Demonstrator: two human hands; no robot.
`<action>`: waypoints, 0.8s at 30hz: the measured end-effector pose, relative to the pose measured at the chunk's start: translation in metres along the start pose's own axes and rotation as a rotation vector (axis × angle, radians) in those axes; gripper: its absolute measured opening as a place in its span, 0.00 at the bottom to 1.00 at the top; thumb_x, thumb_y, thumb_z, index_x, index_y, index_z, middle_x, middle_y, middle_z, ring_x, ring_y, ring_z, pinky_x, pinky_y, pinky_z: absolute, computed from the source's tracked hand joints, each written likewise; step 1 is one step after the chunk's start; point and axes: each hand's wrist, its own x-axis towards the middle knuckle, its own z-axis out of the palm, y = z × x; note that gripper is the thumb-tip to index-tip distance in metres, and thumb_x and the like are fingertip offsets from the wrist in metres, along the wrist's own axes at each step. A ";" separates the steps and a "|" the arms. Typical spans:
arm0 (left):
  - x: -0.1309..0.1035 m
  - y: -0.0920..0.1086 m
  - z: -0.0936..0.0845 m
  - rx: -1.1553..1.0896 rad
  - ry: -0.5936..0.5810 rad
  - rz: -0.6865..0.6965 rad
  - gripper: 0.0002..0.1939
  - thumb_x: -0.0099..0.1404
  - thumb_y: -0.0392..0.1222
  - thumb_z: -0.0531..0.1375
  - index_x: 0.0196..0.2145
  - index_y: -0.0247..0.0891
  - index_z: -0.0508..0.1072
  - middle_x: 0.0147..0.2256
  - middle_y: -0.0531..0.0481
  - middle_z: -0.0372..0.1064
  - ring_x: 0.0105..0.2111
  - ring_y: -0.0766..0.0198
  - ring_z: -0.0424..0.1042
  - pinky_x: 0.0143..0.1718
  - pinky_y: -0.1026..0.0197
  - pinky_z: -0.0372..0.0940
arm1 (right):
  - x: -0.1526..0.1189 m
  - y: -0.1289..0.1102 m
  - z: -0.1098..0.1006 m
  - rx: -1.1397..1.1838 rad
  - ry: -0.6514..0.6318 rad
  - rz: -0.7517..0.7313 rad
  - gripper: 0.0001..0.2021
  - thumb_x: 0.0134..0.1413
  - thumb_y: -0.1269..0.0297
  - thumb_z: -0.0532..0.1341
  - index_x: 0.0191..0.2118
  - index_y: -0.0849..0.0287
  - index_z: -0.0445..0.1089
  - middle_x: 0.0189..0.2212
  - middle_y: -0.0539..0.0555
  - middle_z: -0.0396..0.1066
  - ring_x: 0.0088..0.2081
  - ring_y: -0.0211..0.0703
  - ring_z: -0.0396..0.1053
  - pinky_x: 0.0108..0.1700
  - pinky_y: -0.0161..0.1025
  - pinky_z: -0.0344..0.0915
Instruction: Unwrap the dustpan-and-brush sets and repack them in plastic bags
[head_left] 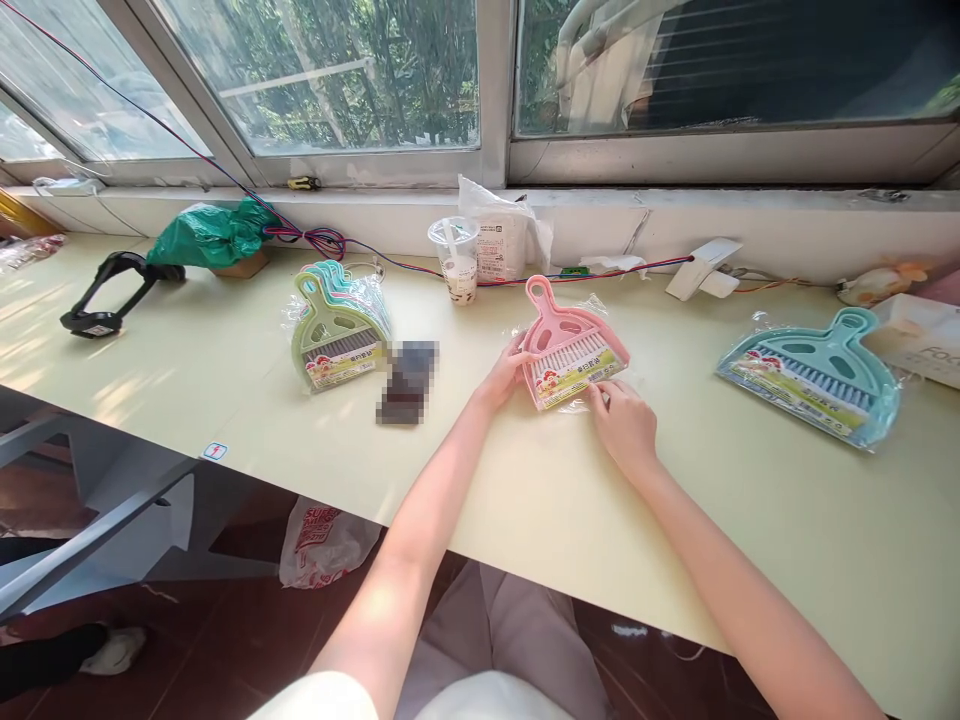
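Note:
A pink dustpan and brush set [571, 345] in clear wrapping lies on the pale yellow table [517, 480], handle toward the window. My left hand [508, 372] grips its left edge, fingers partly hidden by the pan. At the lower right edge, my right hand [624, 422] pinches the wrapping with thumb and curled fingers. Several wrapped sets stand stacked on the left, a green one [334, 335] in front. On the right lies a teal set [821, 370], also wrapped, apart from both hands.
A blurred dark flat object [407, 383] lies beside the green set. Along the window are a lidded cup [457, 262], a white packet [501, 240], cables, a white adapter [703, 268] and a green bag [214, 235]. A black frame [101, 312] lies far left.

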 end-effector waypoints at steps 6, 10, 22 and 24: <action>-0.005 0.002 -0.001 0.013 -0.116 -0.044 0.37 0.50 0.39 0.67 0.59 0.43 0.66 0.54 0.43 0.69 0.49 0.52 0.71 0.44 0.57 0.66 | 0.014 0.017 0.000 0.811 -0.008 0.412 0.23 0.45 0.44 0.65 0.40 0.59 0.70 0.35 0.57 0.75 0.28 0.42 0.69 0.28 0.39 0.65; -0.002 -0.003 -0.001 0.031 -0.123 -0.126 0.30 0.56 0.51 0.65 0.56 0.43 0.70 0.49 0.43 0.73 0.45 0.54 0.73 0.42 0.58 0.66 | 0.017 0.017 -0.002 1.046 0.073 0.501 0.26 0.31 0.48 0.72 0.35 0.59 0.67 0.30 0.53 0.72 0.26 0.38 0.68 0.23 0.32 0.61; 0.005 -0.006 0.006 -0.046 0.179 0.022 0.25 0.66 0.56 0.56 0.57 0.44 0.69 0.46 0.43 0.75 0.42 0.55 0.75 0.43 0.56 0.68 | 0.010 0.016 -0.040 0.980 0.032 0.585 0.25 0.23 0.55 0.76 0.31 0.60 0.71 0.25 0.52 0.75 0.14 0.31 0.59 0.14 0.32 0.48; 0.007 -0.001 -0.001 -0.097 0.285 0.094 0.26 0.69 0.56 0.53 0.60 0.44 0.65 0.48 0.41 0.74 0.42 0.55 0.76 0.44 0.54 0.68 | 0.011 0.024 -0.046 0.985 0.052 0.583 0.23 0.23 0.57 0.75 0.31 0.61 0.73 0.24 0.52 0.74 0.14 0.30 0.58 0.14 0.31 0.48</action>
